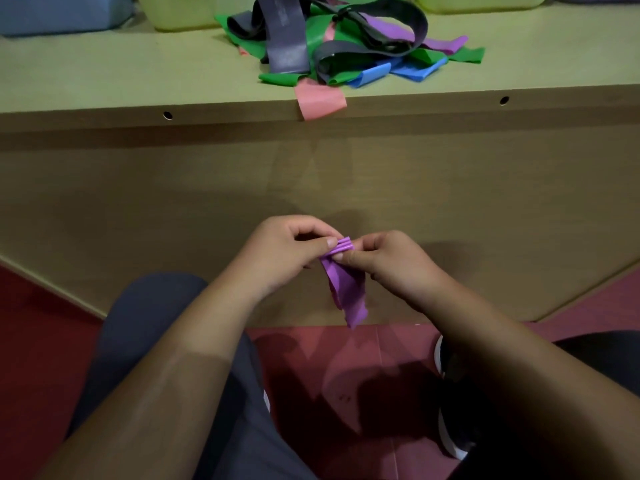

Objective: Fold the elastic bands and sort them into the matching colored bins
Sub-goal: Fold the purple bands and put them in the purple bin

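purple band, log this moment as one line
step: folding | left hand: pinches purple band | right hand: pinches purple band | pile on shelf: unsorted

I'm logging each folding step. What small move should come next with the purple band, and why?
Probably gather the hanging tail up into one more fold. The left hand and right hand both pinch the purple band at its top, where folds are already stacked, while the rest dangles loose below, so the folding seems unfinished.
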The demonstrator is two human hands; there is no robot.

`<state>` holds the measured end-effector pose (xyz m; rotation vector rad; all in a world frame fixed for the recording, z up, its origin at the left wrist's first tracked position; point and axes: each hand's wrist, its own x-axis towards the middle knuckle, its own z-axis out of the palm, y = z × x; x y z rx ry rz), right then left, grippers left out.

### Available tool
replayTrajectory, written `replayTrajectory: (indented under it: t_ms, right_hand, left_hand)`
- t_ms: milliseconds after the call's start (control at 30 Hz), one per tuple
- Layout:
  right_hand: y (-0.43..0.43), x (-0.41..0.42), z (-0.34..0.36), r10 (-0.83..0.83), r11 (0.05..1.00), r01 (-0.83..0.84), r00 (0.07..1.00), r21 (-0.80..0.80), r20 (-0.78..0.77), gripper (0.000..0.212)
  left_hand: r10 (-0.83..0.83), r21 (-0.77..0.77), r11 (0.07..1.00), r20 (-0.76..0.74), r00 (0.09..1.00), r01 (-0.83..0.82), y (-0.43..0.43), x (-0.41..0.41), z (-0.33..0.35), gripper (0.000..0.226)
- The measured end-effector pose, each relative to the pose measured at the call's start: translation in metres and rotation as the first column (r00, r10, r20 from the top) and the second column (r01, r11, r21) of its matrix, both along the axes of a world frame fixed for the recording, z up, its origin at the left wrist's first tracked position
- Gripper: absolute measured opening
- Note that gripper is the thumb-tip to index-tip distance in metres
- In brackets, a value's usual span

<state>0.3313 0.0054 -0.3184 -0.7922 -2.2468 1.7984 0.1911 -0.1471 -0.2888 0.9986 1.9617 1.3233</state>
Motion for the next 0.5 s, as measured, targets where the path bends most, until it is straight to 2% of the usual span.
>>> replayTrajectory:
  t_ms: [133,233,333,500]
  right_hand:
    - [0.0008,-0.0020,-0.0029,-0.042,0.996,0.036,0.997,0.077,0.069,0.037]
    - [-0.0011,-0.0004,-0.0002,-0.054,0.997,0.054,0.998,0.056,0.008,0.043]
    - [-0.0027,0.0000,0.0044,-0.046,0.997,0.040,0.994,-0.060,-0.096,0.030]
    - [-0.0021,-0.0001,0.0048,-0.043,0.987,0.020,0.988,-0.157,-0.149,0.014]
  left_hand:
    - [0.016,-0.003,1.000,0.024,1.000,-0.016,-0.0004,-0.0009,0.0008,0.012]
    - [0.030,-0.004,1.000,0.053,0.998,-0.030,-0.0011,-0.0007,0.0027,0.013]
    - [0.037,-0.001,0.999,0.083,0.996,-0.037,-0.0009,0.0019,0.0039,0.018]
    - [0.093,0.035,0.994,0.150,0.984,-0.099,-0.0001,0.0000,0.0051,0.024]
